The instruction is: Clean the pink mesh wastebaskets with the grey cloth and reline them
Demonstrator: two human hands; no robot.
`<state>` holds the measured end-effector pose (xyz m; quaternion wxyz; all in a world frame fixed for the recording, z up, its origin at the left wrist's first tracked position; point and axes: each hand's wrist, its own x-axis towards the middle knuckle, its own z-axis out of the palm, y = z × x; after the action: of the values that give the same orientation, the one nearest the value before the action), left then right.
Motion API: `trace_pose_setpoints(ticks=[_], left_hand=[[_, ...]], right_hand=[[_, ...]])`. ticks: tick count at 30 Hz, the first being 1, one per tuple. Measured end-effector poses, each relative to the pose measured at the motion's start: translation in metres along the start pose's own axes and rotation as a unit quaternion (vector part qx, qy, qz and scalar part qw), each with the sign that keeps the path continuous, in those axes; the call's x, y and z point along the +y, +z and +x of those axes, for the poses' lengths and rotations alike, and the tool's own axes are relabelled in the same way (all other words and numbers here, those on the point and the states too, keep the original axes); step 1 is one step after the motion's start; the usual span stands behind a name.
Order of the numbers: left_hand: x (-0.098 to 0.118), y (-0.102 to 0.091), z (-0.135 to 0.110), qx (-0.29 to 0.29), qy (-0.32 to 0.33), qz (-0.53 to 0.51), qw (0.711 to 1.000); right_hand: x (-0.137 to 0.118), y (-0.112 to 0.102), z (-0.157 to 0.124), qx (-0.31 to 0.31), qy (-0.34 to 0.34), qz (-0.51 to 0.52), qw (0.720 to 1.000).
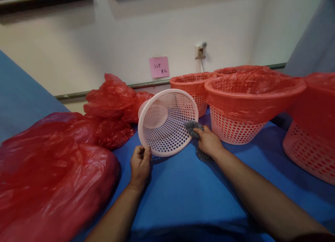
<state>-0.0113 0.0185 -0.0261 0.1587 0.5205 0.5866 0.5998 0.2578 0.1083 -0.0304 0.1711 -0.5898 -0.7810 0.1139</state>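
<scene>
On the blue table (172,196) in head view, a white perforated plastic basket (170,126) lies tipped ahead, long axis running back-left; the left hand (140,165) pinches its near rim, the right hand (210,142) clutches fuzzy grey cloth (193,127) at its right edge.

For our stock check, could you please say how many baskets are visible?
5: a white basket, centre; lined baskets behind it, farthest back, right of centre, far right. Others may be hidden.
</scene>
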Motion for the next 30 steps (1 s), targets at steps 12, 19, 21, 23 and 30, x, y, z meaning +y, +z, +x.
trace_pose_setpoints(ticks=[12,19,21,23,30], left_hand=[[-0.006,0.002,-0.001,-0.027,-0.027,0.027,0.999],[-0.003,-0.002,0.001,-0.061,0.045,0.095,0.993],[-0.005,-0.002,0.002,-0.072,0.048,0.103,0.991],[-0.008,-0.003,0.002,-0.078,0.051,0.109,0.990],[-0.015,-0.010,-0.004,-0.093,0.073,0.065,0.991]], right_hand=[[-0.006,0.014,-0.008,-0.054,-0.075,0.087,0.992],[0.004,-0.035,0.049,0.139,0.078,0.283,0.946],[-0.017,-0.056,0.065,0.176,0.053,0.354,0.917],[-0.049,-0.071,0.071,0.207,-0.012,0.375,0.903],[-0.125,-0.009,-0.005,0.009,-0.257,0.240,0.936]])
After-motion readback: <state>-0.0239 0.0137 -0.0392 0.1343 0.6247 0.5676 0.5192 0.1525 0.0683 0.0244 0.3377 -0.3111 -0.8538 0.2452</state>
